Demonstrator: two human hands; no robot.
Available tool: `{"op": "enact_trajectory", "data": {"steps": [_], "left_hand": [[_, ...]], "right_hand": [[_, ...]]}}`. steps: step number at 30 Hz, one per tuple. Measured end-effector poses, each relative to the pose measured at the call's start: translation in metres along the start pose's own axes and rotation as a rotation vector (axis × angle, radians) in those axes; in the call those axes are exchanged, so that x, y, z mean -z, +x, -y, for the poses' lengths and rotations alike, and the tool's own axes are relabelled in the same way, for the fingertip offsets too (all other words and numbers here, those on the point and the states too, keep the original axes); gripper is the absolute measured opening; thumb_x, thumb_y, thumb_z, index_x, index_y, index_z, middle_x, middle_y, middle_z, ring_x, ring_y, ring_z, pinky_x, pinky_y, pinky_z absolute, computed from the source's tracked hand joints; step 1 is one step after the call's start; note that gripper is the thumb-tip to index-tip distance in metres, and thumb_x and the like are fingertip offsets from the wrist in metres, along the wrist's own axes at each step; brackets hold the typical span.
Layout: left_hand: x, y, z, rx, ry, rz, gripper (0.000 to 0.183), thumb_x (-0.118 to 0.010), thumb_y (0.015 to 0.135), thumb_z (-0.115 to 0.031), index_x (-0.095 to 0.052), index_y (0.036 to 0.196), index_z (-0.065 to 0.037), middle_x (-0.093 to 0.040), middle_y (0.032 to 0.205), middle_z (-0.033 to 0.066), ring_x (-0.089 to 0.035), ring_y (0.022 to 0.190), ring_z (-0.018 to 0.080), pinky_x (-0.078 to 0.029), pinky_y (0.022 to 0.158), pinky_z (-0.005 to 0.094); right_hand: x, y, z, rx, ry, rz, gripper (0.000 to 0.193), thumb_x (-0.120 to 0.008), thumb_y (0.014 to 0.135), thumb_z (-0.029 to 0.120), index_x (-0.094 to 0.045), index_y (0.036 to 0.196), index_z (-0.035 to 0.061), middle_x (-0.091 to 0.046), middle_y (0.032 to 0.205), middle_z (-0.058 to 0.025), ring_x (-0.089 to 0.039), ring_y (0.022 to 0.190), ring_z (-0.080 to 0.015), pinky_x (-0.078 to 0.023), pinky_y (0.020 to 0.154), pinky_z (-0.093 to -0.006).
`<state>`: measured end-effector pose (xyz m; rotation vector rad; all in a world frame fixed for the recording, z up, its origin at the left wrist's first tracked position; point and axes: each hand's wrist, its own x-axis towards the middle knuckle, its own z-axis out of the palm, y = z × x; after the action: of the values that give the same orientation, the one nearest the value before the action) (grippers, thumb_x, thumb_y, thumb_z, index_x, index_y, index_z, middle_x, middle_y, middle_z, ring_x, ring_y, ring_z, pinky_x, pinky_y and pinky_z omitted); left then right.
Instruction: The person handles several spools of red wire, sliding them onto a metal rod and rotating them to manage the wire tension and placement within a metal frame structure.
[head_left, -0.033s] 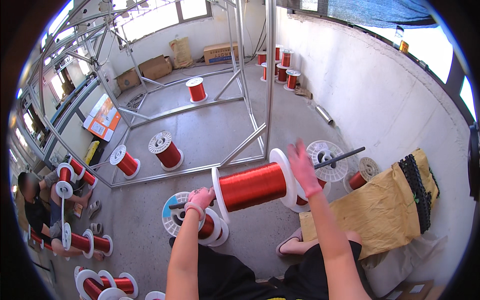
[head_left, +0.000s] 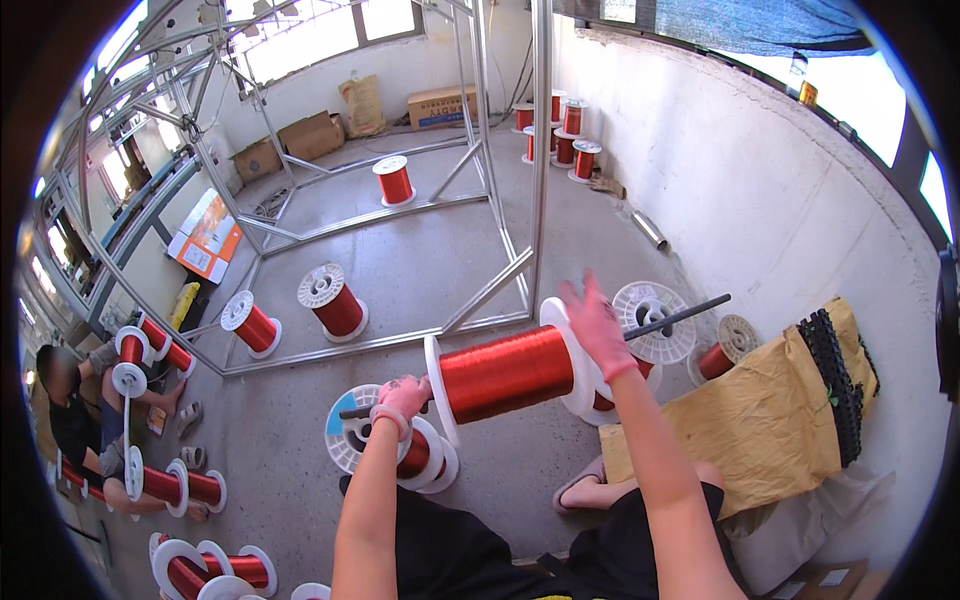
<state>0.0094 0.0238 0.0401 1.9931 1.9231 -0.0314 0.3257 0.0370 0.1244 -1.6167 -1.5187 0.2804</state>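
A large spool of red wire (head_left: 507,374) with white flanges lies on its side in front of me. A dark rod (head_left: 680,317) runs through it and sticks out at both ends. My left hand (head_left: 402,397), in a pink glove, is closed around the rod just beside the left flange. My right hand (head_left: 598,330), gloved too, is at the upper edge of the right flange (head_left: 566,330) with fingers stretched out and slightly blurred. Below the rod's left end stands a spool with a blue-marked flange (head_left: 345,440). Another white-flanged spool (head_left: 655,345) stands behind the rod's right side.
Several red wire spools (head_left: 338,308) stand on the floor, and more line the far wall (head_left: 572,118). A metal frame (head_left: 541,200) rises ahead. At right lies a tan sack (head_left: 740,430) with a black ridged strip (head_left: 832,385). A person (head_left: 75,410) sits among spools at left.
My right hand has shifted slightly left and down along the right flange. The spool and my left hand have hardly moved.
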Motion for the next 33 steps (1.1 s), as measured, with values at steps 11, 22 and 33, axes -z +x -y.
{"op": "enact_trajectory", "data": {"steps": [11, 22, 33], "left_hand": [[0.002, -0.003, -0.001, 0.009, -0.023, -0.026, 0.055, -0.03, 0.087, -0.042, -0.066, 0.074, -0.003, -0.064, 0.086, 0.0199, -0.06, 0.087, 0.0375, -0.044, 0.081, 0.0426], [-0.002, 0.002, 0.002, -0.039, -0.03, -0.033, 0.055, -0.027, 0.088, -0.043, -0.067, 0.083, -0.006, -0.064, 0.087, 0.0188, -0.061, 0.087, 0.0357, -0.045, 0.081, 0.0408], [-0.003, 0.001, -0.003, 0.044, -0.038, -0.058, 0.061, -0.026, 0.089, -0.046, -0.067, 0.083, -0.001, -0.063, 0.087, 0.0217, -0.06, 0.089, 0.0381, -0.044, 0.082, 0.0426]], "right_hand": [[-0.041, -0.096, -0.075, 0.184, -0.061, -0.216, 0.05, -0.053, 0.088, 0.017, -0.035, 0.126, -0.0097, -0.047, 0.121, -0.0286, -0.046, 0.112, -0.0424, -0.037, 0.095, -0.0412], [-0.073, -0.237, -0.22, -0.349, -0.208, 0.29, 0.053, -0.049, 0.088, 0.027, -0.036, 0.129, -0.0031, -0.05, 0.12, -0.0252, -0.051, 0.105, -0.0396, -0.042, 0.09, -0.041], [-0.027, -0.234, -0.179, -0.446, -0.192, 0.163, 0.035, -0.045, 0.091, 0.018, -0.046, 0.123, 0.0048, -0.055, 0.117, -0.0151, -0.053, 0.107, -0.0296, -0.043, 0.088, -0.036]]}}
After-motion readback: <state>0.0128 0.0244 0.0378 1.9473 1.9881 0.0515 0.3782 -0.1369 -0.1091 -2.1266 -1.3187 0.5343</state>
